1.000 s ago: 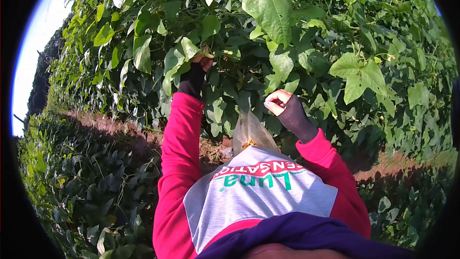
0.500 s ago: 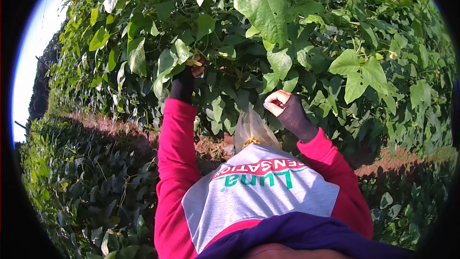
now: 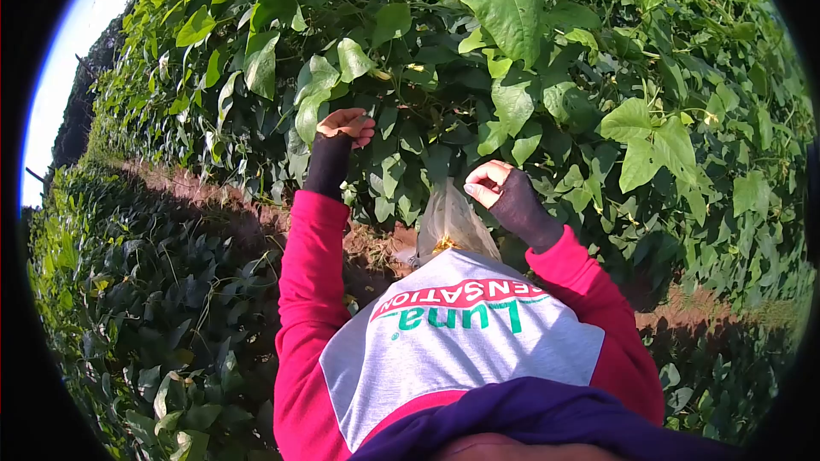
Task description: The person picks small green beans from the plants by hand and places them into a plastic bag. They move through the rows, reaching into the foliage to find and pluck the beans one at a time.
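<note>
My left hand (image 3: pixel 346 126), in a dark sleeve that leaves the fingers bare, is in front of the leafy vines (image 3: pixel 410 111), just below some broad leaves. Its fingers are curled together, and anything inside them is too small to make out. My right hand (image 3: pixel 490 184) is above and to the right of a clear plastic bag (image 3: pixel 457 220), with thumb and forefinger pressed together; whatever they may pinch cannot be made out. The bag hangs at my front, with small yellowish pieces (image 3: pixel 446 244) in it.
A tall wall of green vines with a large leaf (image 3: pixel 500 2) spreads across the front. Low dark plants (image 3: pixel 171 316) grow at the lower left. A strip of reddish soil (image 3: pixel 683 306) runs along the foot of the vines.
My left hand has come out of the leaves and down, and its fingers now show. My right hand is nearly where it was. The view has shifted slightly.
</note>
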Action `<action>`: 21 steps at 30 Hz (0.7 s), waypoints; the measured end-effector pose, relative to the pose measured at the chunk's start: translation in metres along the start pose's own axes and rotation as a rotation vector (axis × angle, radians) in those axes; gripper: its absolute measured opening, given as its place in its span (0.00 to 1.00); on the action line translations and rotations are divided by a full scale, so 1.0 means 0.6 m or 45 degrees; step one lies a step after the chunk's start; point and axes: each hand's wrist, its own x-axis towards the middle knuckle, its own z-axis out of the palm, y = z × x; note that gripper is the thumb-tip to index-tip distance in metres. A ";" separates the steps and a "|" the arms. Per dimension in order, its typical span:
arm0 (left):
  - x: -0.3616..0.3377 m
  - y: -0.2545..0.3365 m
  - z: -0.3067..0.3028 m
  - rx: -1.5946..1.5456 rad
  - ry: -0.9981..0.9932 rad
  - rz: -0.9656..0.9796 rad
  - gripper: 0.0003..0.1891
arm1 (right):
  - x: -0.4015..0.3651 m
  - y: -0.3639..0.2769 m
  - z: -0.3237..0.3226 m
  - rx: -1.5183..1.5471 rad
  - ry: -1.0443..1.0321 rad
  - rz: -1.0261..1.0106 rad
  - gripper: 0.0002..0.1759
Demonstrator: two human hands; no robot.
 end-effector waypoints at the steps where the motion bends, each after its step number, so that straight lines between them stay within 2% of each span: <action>1: -0.011 -0.001 0.003 0.002 -0.068 0.021 0.17 | -0.001 -0.002 -0.001 -0.003 -0.008 -0.006 0.06; 2: -0.024 0.000 0.016 0.054 -0.075 -0.078 0.16 | -0.004 -0.004 -0.002 0.027 -0.010 0.003 0.06; 4: -0.080 0.002 0.052 0.004 -0.265 -0.112 0.14 | -0.009 -0.002 -0.003 0.048 -0.008 -0.014 0.05; 5: -0.102 -0.010 0.076 0.050 -0.359 -0.236 0.12 | -0.012 0.002 -0.004 0.042 -0.014 -0.022 0.05; 7: -0.145 -0.066 0.110 0.204 -0.686 -0.291 0.09 | -0.015 0.010 -0.006 0.044 -0.025 0.007 0.05; 8: -0.168 -0.072 0.133 0.553 -0.837 -0.227 0.09 | -0.017 0.022 0.000 0.061 0.013 -0.044 0.05; 10: -0.199 -0.122 0.151 0.936 -1.029 0.228 0.12 | -0.020 0.024 0.000 0.049 -0.017 -0.058 0.05; 11: -0.210 -0.140 0.158 1.078 -1.044 0.288 0.11 | -0.020 0.022 -0.001 0.043 -0.037 -0.059 0.05; 13: -0.217 -0.157 0.158 0.978 -0.938 0.559 0.10 | -0.020 0.003 -0.010 0.034 -0.089 -0.029 0.05; 14: -0.216 -0.151 0.156 0.968 -0.926 0.559 0.10 | -0.018 -0.004 -0.013 0.020 -0.109 -0.029 0.05; 16: -0.206 -0.118 0.145 0.874 -0.808 0.262 0.10 | -0.011 -0.017 -0.018 -0.037 -0.129 -0.054 0.05; 17: -0.203 -0.092 0.138 0.904 -0.734 0.163 0.13 | -0.006 -0.024 -0.020 -0.047 -0.140 -0.057 0.05; 21: -0.190 -0.034 0.096 0.648 -0.391 0.129 0.17 | 0.013 -0.047 -0.015 -0.024 -0.150 -0.032 0.06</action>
